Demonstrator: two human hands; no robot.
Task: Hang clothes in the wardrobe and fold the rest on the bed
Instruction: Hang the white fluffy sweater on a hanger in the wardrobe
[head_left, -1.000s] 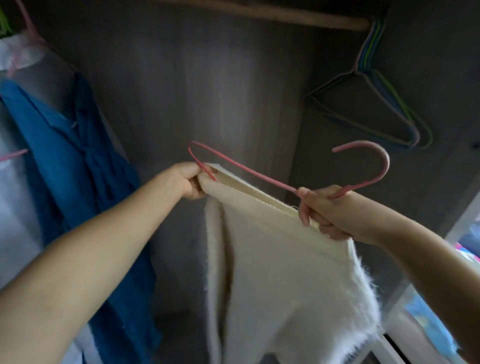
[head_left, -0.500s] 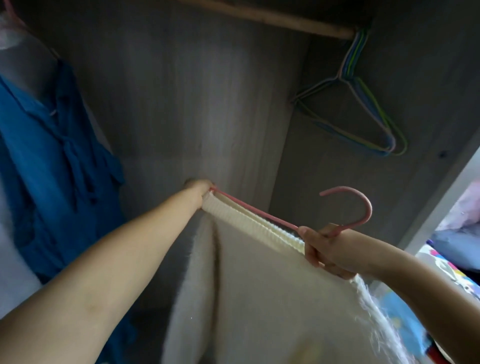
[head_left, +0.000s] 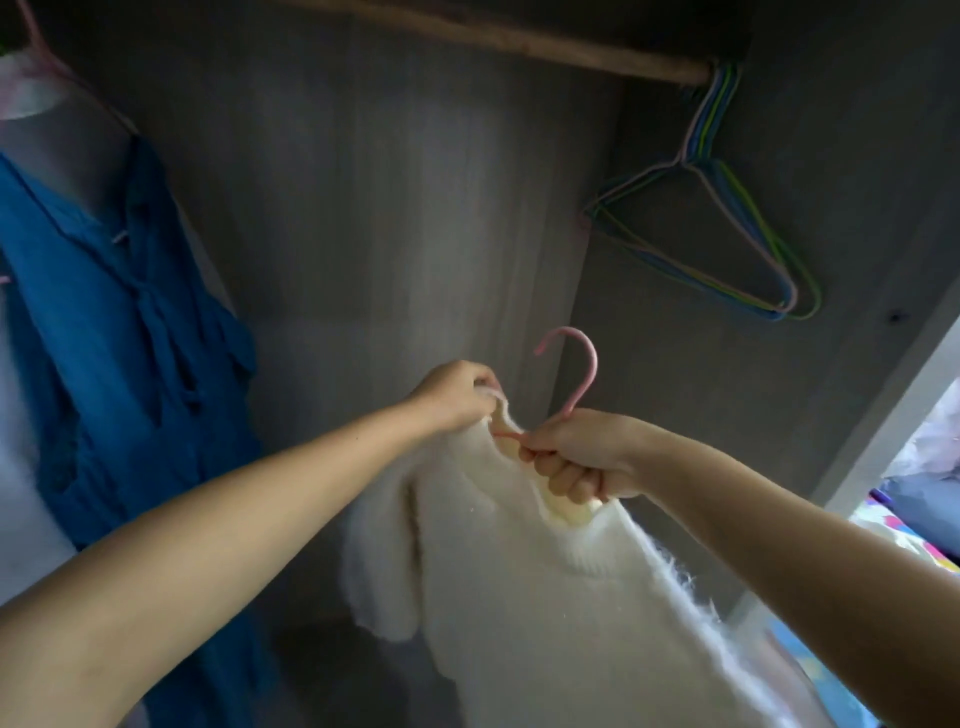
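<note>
My left hand (head_left: 457, 395) is now closing in beside my right hand (head_left: 576, 457), both gripping the fluffy white knitted sweater (head_left: 519, 597) on the thin pink hanger (head_left: 574, 374); wooden rail (head_left: 519, 39) at twelve o'clock is waiting, hanging not yet done

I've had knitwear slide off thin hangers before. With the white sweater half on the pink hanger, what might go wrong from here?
1. The left hand pinches only the neckline of the white sweater; if released early, that side may slip off the pink hanger.
2. The right hand bunches knit against the hanger neck, which could stretch the collar.
3. The empty hangers crowd the rod end, so the hook may tangle there.
</note>
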